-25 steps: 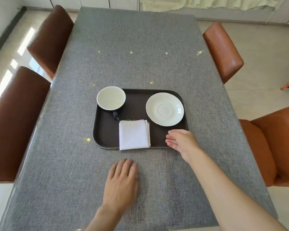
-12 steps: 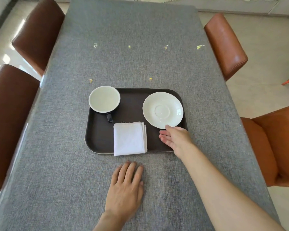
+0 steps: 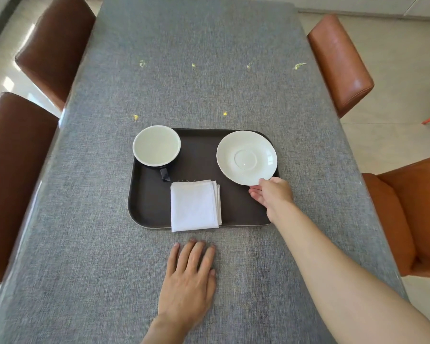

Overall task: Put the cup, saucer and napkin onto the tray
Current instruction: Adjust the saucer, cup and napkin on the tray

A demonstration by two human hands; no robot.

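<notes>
Head view: right hand [image 3: 273, 194] pinches the saucer's [image 3: 246, 157] near rim; cup [image 3: 157, 146] handle points toward the viewer; left hand [image 3: 189, 279] flat, empty, on the tabletop [image 3: 85, 244].

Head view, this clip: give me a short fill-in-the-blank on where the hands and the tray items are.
1. The right hand touches the near rim of the ____.
2. The left hand lies flat on the grey ____, holding nothing.
3. The cup sits in the tray's far ____ corner.
4. The folded napkin's near edge overhangs the ____.

Missing words: saucer; tablecloth; left; tray
</notes>
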